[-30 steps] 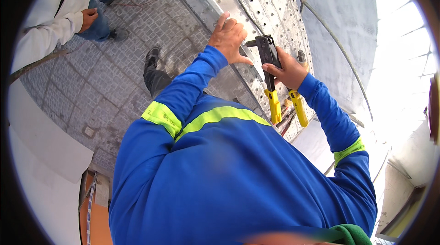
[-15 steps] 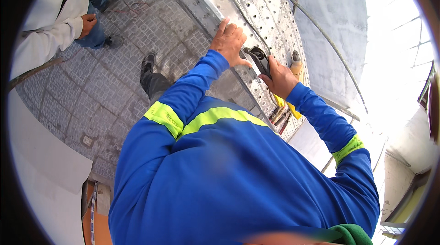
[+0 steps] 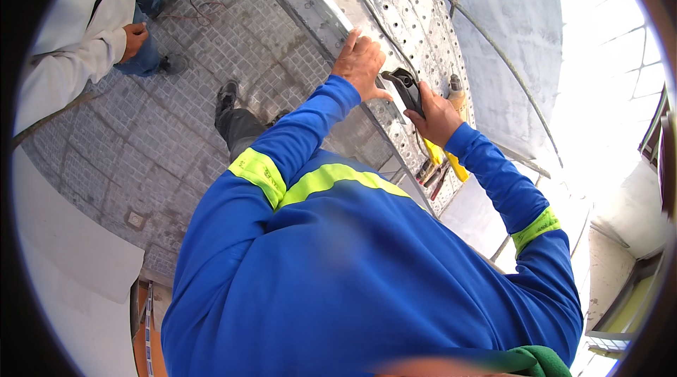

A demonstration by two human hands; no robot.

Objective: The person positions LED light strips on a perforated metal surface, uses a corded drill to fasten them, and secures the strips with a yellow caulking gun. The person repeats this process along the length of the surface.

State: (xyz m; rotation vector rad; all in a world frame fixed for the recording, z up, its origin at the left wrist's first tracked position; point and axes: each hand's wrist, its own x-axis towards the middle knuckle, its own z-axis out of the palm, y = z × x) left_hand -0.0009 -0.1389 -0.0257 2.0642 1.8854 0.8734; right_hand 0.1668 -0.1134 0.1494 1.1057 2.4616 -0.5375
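Note:
My left hand (image 3: 361, 67) lies on a long grey metal bar (image 3: 319, 4) along the edge of a perforated metal table (image 3: 431, 33), its thumb stretched out and fingers spread. In my right hand (image 3: 438, 119) is a black hand tool (image 3: 409, 91) with a rounded head, tilted over the table beside the bar. The fingers wrap its body; its exact kind and underside are hidden. A dark cable (image 3: 372, 7) runs over the table down to near the tool.
Right of my right hand stands a yellowish bottle (image 3: 458, 98). Yellow items (image 3: 455, 165) and red-handled tools (image 3: 438, 183) lie near the table's close end. Another person (image 3: 88, 45) stands at the far left on the paved floor (image 3: 176, 144). A rod (image 3: 504, 74) crosses the grey panel at right.
Both hands and the black tool appear shifted slightly right in the picture, along with the table as the view moves a little. My left hand stays on the bar; my right keeps its hold.

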